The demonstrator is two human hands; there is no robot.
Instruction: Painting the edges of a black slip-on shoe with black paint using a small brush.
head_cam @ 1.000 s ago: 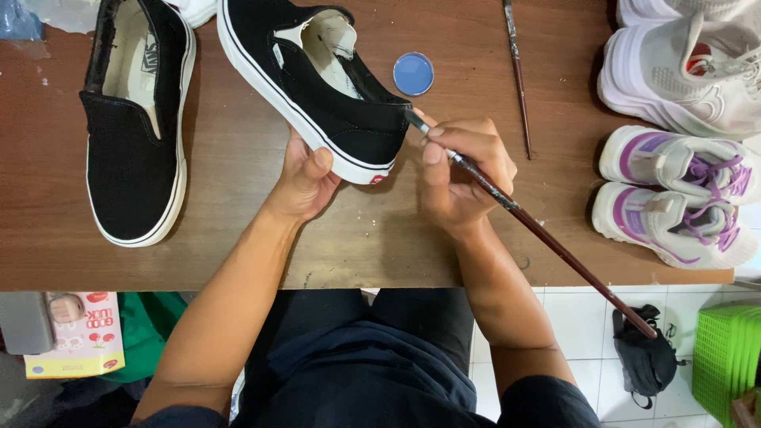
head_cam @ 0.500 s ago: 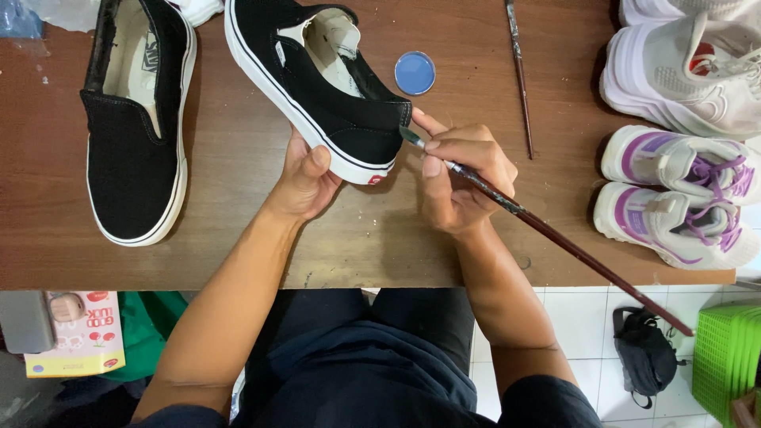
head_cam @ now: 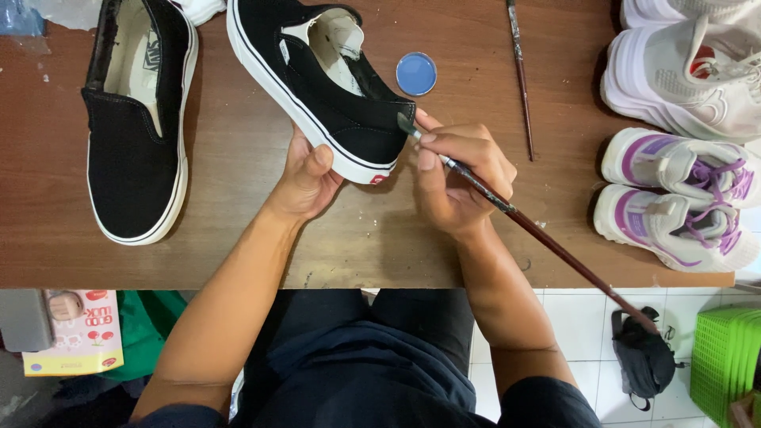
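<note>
Lying on the floor at near left, under the counter's [head_cam: 238, 238] edge: a flat rectangular package [head_cam: 75, 333], pink and yellow with red marks. Sitting on the brown counter at far centre: a small round blue lid [head_cam: 416, 74]. Lying just right of it, pointing far to near: a spare thin paintbrush [head_cam: 520, 75].

Compared with half a second ago: tilting the long dark-red paintbrush [head_cam: 539, 234] a little differently, bristle tip shifted slightly along the heel; shoe and both hands otherwise keeping their places.

Left hand [head_cam: 305, 178]: cupping the heel end of the black slip-on shoe [head_cam: 317, 87] from below, thumb pressing on the white sole edge, grip closed on the shoe, holding it tilted on the counter at far centre. Right hand [head_cam: 460, 174]: grip narrow, fingers pinching the paintbrush near its ferrule, dark tip touching the black canvas at the heel, handle running out to the near right past the counter edge.

Resting flat at far left, apart from the hands: the matching black slip-on shoe [head_cam: 135, 150]. Standing at right: a pair of white and purple sneakers [head_cam: 674, 194], with a white sneaker [head_cam: 682, 75] beyond them. On the tiled floor at near right: a dark bag [head_cam: 644, 357] and a green basket [head_cam: 725, 361].
</note>
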